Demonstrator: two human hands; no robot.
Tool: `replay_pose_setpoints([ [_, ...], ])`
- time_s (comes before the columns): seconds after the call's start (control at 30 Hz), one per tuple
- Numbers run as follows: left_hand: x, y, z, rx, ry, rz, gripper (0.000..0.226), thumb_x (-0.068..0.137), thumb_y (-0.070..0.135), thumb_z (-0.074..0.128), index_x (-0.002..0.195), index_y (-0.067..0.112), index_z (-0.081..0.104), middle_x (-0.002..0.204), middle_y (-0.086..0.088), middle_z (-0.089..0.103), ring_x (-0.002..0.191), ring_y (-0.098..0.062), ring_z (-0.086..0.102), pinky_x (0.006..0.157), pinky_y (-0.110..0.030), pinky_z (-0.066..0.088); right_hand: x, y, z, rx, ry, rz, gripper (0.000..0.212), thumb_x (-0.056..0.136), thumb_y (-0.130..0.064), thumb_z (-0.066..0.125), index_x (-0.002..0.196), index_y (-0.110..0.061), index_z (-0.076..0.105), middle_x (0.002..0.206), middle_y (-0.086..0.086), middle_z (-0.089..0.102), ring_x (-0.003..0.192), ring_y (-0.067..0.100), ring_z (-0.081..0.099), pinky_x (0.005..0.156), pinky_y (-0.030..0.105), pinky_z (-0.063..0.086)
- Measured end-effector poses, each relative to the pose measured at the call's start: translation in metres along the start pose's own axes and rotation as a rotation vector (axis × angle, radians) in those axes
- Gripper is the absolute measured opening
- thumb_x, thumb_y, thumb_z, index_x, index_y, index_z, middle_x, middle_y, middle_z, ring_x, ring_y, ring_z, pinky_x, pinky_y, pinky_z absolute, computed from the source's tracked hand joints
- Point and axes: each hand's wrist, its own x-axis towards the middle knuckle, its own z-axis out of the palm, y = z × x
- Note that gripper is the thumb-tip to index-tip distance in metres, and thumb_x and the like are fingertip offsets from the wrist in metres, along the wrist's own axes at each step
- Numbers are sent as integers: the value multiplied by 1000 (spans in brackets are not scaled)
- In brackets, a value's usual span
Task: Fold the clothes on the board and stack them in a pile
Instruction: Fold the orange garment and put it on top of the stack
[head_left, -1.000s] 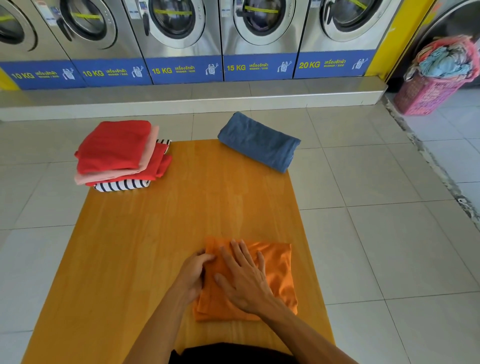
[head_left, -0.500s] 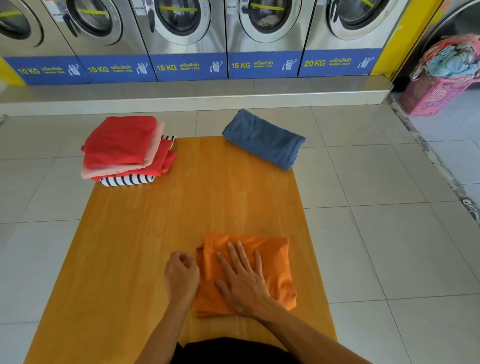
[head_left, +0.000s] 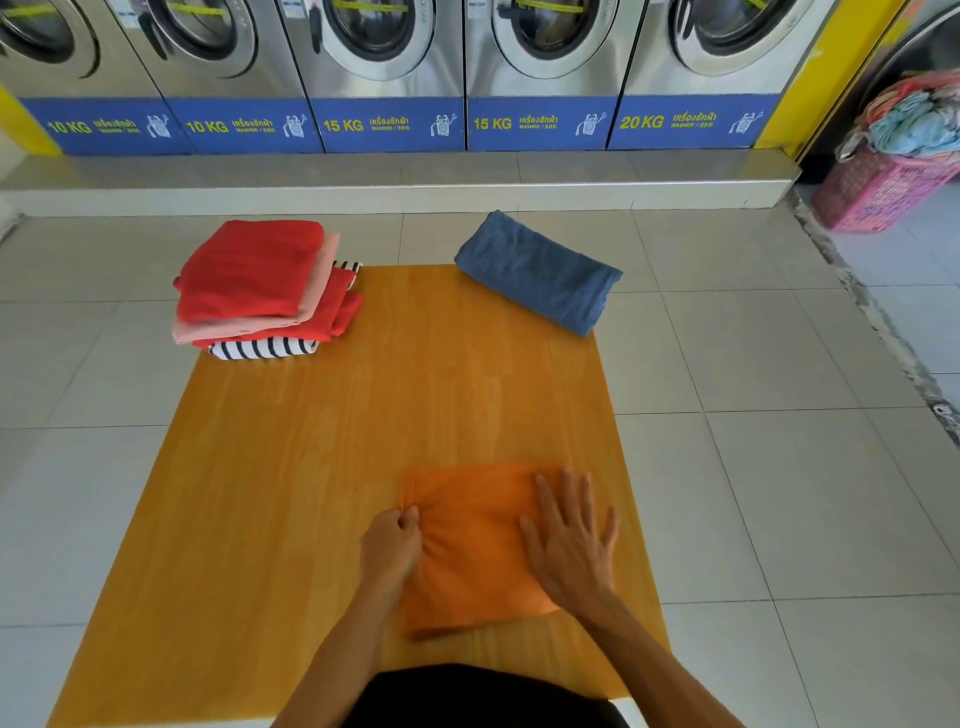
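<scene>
My two forearms come up from the bottom of the frame, bare, with no sleeves showing. My left hand and right hand carry no rings, watch or gloves. At the bottom centre sits my black garment.

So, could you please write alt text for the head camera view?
A person's left hand pinches the edge of a folded orange cloth on a wooden board while the right hand lies flat on it.
</scene>
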Motion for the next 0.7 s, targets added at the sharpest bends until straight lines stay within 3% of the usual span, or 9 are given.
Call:
replay_pose_setpoints([
  [0.1,-5,2,-4,-84,-29,36,40,101,35,42,68,14,48,69,-2,49,62,-17,48,52,-30,31,-5,25,0,58,3,111,78,93,-77,19,158,-42,-5,165,-1,-14,155,27,-9,121,57,-2],
  [0.17,-8,4,-6,-153,-39,30,41,101,35,43,65,14,43,66,-3,47,60,-18,47,53,-30,31,-8,22,-5,134,92,174,79,96,-68,29,160,-27,9,167,7,15,153,32,18,120,54,15],
  [0.23,-11,4,-6,-224,-54,25,42,100,39,42,67,13,47,68,-4,50,62,-19,49,56,-31,33,-7,13,-11,228,171,259,76,97,-58,40,157,-17,21,154,12,42,137,34,43,111,50,36],
  [0.33,-18,9,0,-284,-115,-24,49,98,51,38,92,10,64,90,-7,66,79,-24,62,64,-35,46,0,-3,-22,481,77,455,70,95,-58,46,147,-12,35,138,13,55,122,33,57,97,49,50],
  [0.4,-23,12,6,-278,-117,-69,59,96,59,38,120,8,58,112,-9,64,97,-26,62,76,-37,49,3,-10,-26,592,-4,524,66,91,-62,50,133,-13,46,120,9,65,109,32,63,91,49,54],
  [0.47,-26,16,7,-287,-132,-97,70,94,63,37,135,6,47,127,-11,58,111,-30,57,87,-38,48,7,-13,-31,753,-95,578,63,87,-65,56,122,-13,54,99,3,65,96,26,64,87,50,56],
  [0.57,-24,17,2,-331,-175,-156,78,91,67,34,136,5,48,127,-11,57,112,-30,56,95,-42,47,12,-8,-40,996,-225,648,58,87,-56,65,118,-7,61,88,1,64,85,22,64,81,44,56],
  [0.7,-19,11,-13,-500,-247,-271,71,92,65,36,133,9,53,122,-10,60,110,-32,57,101,-48,45,9,-5,-52,1241,-367,628,45,87,-46,72,113,-12,62,101,7,71,92,25,67,73,39,53],
])
